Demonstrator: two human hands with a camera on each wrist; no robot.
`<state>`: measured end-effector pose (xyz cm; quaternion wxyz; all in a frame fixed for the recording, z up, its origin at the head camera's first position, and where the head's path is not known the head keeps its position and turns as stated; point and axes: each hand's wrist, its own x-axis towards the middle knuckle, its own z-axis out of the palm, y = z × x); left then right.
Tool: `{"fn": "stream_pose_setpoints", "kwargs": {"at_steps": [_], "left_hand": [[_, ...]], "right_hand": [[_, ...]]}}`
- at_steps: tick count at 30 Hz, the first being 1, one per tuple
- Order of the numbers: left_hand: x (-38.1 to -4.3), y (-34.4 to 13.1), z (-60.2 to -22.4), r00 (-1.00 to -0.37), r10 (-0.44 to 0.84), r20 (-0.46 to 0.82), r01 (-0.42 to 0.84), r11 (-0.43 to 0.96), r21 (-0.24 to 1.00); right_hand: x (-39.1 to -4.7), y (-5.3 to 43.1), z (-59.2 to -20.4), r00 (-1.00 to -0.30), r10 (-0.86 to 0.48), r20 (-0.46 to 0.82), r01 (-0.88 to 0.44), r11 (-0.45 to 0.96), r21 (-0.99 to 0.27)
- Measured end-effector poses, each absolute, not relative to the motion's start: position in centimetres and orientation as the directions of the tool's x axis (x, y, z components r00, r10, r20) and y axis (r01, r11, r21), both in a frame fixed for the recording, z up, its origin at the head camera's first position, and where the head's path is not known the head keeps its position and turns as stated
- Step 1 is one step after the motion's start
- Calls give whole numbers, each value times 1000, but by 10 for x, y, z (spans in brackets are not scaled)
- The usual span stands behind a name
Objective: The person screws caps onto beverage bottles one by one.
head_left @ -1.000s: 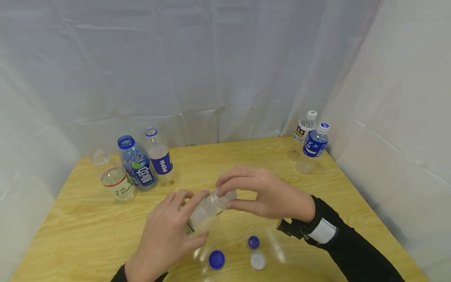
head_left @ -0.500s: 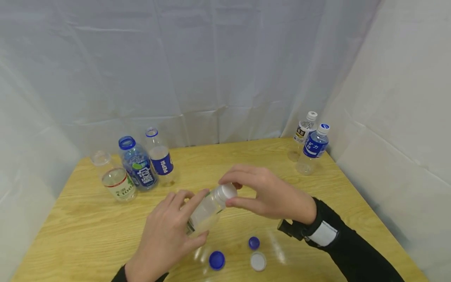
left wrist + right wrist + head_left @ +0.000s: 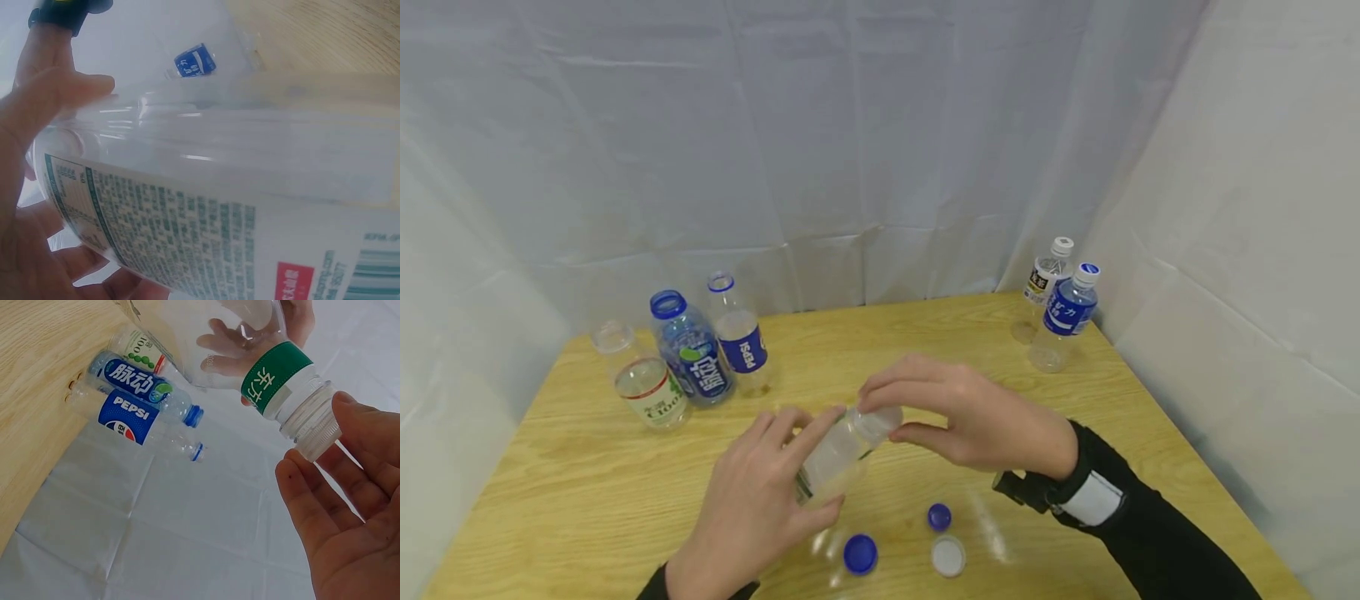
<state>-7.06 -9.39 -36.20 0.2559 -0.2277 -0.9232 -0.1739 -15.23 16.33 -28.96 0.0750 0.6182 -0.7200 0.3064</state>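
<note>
A clear plastic bottle (image 3: 835,457) is tilted above the middle of the table, its neck towards the right. My left hand (image 3: 760,492) grips its body, thumb and fingers on opposite sides. At the neck, my right hand (image 3: 977,417) holds the whitish bottle cap (image 3: 882,423) between thumb and fingers. In the right wrist view the ribbed cap (image 3: 319,434) sits on the bottle mouth, just beyond a green neck label (image 3: 275,374). Printed text and a barcode fill the label (image 3: 175,225) in the left wrist view. The right fingers partly hide the cap in the head view.
Three uncapped bottles stand back left: one pale-labelled (image 3: 653,396), one blue (image 3: 696,358), one Pepsi (image 3: 742,346). Two capped bottles (image 3: 1066,312) stand back right. Near the front lie a large blue cap (image 3: 861,554), a small blue cap (image 3: 939,517) and a white cap (image 3: 948,556).
The right fingers have shifted around the cap, leaving it more exposed half a second ago and covering it again now. The left hand and bottle have hardly moved.
</note>
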Motion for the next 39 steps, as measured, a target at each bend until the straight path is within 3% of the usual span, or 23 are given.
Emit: {"fn": "stream_pose_setpoints", "kwargs": {"at_steps": [19, 27, 32, 39], "left_hand": [[-69, -92, -363, -796, 334, 505, 493, 841, 221], [-68, -94, -359, -811, 344, 474, 480, 854, 201], [-68, -92, -359, -809, 338, 480, 476, 856, 200], [-68, -87, -359, -793, 341, 505, 484, 856, 181]], "right_hand": [[-153, 167, -291, -223, -861, 457, -928, 44, -370], [-153, 162, -296, -218, -834, 506, -934, 27, -357], [-152, 160, -298, -244, -816, 525, -945, 77, -318], [-149, 154, -305, -257, -771, 582, -966, 207, -151]]}}
